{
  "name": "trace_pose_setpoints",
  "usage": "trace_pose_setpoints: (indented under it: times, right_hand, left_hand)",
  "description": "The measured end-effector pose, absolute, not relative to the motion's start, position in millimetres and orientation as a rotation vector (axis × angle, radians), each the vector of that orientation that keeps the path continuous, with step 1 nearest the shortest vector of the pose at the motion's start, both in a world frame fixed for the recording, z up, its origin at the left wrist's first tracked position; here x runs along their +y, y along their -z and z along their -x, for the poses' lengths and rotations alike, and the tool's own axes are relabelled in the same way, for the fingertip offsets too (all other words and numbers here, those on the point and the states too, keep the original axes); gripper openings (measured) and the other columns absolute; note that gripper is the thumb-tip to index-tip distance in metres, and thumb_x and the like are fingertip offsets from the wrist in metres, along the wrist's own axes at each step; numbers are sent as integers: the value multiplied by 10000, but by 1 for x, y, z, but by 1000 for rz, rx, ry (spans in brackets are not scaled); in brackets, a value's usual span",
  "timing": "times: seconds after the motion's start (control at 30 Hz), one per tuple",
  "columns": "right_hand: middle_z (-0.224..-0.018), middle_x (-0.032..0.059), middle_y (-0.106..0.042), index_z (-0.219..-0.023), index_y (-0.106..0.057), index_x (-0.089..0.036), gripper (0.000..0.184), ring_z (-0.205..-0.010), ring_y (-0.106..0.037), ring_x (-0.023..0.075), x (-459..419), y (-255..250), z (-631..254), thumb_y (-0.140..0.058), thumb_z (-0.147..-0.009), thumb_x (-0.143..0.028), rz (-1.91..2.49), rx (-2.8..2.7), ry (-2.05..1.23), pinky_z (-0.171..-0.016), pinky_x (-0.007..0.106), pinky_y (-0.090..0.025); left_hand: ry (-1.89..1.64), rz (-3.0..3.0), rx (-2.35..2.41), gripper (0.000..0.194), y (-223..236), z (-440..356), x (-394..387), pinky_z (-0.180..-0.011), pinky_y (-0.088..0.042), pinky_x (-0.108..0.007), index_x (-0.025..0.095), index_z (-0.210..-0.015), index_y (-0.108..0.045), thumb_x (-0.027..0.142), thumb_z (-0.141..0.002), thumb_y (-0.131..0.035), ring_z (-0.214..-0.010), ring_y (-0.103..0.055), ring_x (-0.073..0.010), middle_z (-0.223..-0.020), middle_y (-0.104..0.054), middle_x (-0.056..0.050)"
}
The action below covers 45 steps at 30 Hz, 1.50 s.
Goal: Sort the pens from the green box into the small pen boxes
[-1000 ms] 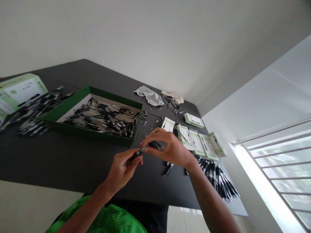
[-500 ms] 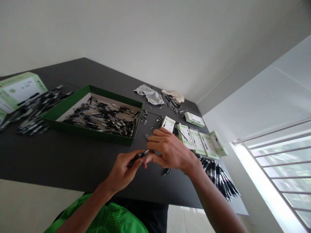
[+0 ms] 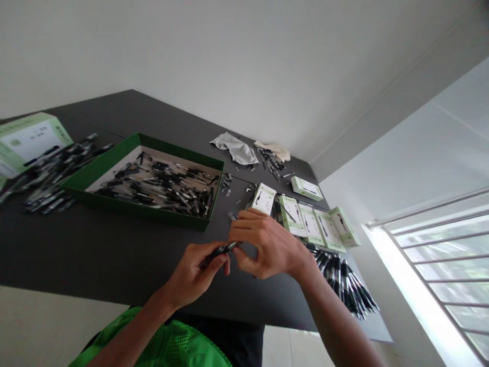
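My left hand is shut on a black pen with a silver tip, which points to the right. My right hand hangs just above the table, its curled fingers at the pen's tip. Anything small inside those fingers is hidden. Below my right hand, a fan of black pens lies on the table. Just beyond it stands a row of white-and-green pen packets.
A green cardboard tray holds many loose pens, and more lie beside a green-and-white box at the left. Small pen parts, a grey cloth and a beige cloth lie at the back of the dark table.
My right hand has moved down and closer to the pen's tip. The pen in my left hand now points more level, and the view has shifted slightly.
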State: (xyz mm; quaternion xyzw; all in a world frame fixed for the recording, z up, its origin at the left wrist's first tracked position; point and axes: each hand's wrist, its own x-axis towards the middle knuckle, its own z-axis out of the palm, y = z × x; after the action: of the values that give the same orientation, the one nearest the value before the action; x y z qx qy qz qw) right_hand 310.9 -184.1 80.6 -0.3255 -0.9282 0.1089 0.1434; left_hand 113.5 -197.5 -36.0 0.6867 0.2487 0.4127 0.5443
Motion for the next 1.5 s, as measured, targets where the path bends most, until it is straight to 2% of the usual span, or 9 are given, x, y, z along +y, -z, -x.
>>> trace_pose_setpoints:
  times: [0.17, 0.37, 0.43, 0.63, 0.83, 1.0, 1.3, 1.4, 1.5]
  right_hand:
    - [-509, -33, -517, -559, -487, -217, 390, -583, -403, 140, -181, -75, -316, -621, -924, -242, 877, -2680, -354, -693, 357, -323]
    - [-811, 18, -687, -908, -633, -200, 93, -714, -562, 162, -185, -75, -316, -594, -905, -284, 930, -2601, -381, -751, 351, -376]
    - [-786, 11, -677, -857, -613, -207, 61, -708, -545, 161, -184, -73, -314, -590, -892, -251, 888, -2604, -350, -744, 344, -375]
    - [-548, -21, -528, -617, -425, -233, 477, -596, -450, 153, -180, -65, -319, -521, -1053, -400, 786, -2661, -278, -687, 356, -325]
    - [-737, 5, -640, -824, -562, -211, 209, -670, -533, 154, -184, -68, -318, -504, -991, -324, 813, -2586, -323, -716, 354, -356]
    - [-586, -13, -548, -661, -451, -232, 427, -614, -446, 156, -182, -65, -318, -466, -1070, -354, 749, -2648, -196, -681, 361, -322]
    - [-628, -2, -564, -709, -534, -225, 443, -627, -446, 165, -189, -66, -314, -418, -1100, -398, 766, -2661, -203, -661, 357, -315]
    - [-697, 23, -616, -766, -580, -210, 505, -682, -493, 178, -181, -65, -327, -341, -1110, -493, 781, -2666, -277, -707, 357, -349]
    - [-867, 59, -709, -930, -661, -186, 411, -823, -568, 203, -149, -59, -355, -374, -1115, -415, 1108, -2582, -177, -825, 365, -387]
  left_hand:
    - [-981, -1706, 573, 369, 38, -113, -198, -515, -354, -217, 163, -830, -710, 401, -1053, -537, -524, -538, -107, -648, -660, -4]
    - [-940, -1693, 569, 404, 38, -113, -198, -513, -370, -219, 161, -805, -702, 420, -1057, -521, -513, -553, -116, -617, -655, -11]
    - [-929, -1699, 555, 408, 38, -113, -198, -533, -392, -220, 161, -803, -698, 423, -1057, -517, -525, -570, -121, -626, -666, -18]
    - [-975, -1709, 547, 343, 36, -113, -198, -519, -376, -210, 160, -845, -703, 387, -1048, -545, -510, -552, -109, -619, -676, -6]
    - [-944, -1710, 532, 380, 36, -113, -198, -537, -399, -213, 159, -860, -713, 406, -1065, -509, -513, -551, -111, -620, -671, -7]
    - [-993, -1768, 532, 362, 34, -113, -197, -512, -381, -208, 159, -873, -726, 401, -1059, -531, -488, -550, -107, -596, -668, -1]
    - [-1039, -1741, 446, 299, 36, -112, -199, -519, -414, -196, 153, -1054, -748, 355, -1068, -528, -498, -582, -111, -620, -697, -5]
    - [-1082, -1758, 474, 263, 38, -112, -199, -533, -423, -186, 153, -1105, -750, 316, -1062, -547, -504, -592, -104, -612, -684, 9]
    - [-1085, -1724, 521, 275, 40, -113, -199, -535, -426, -187, 147, -1129, -745, 316, -1064, -539, -504, -586, -101, -610, -660, 16]
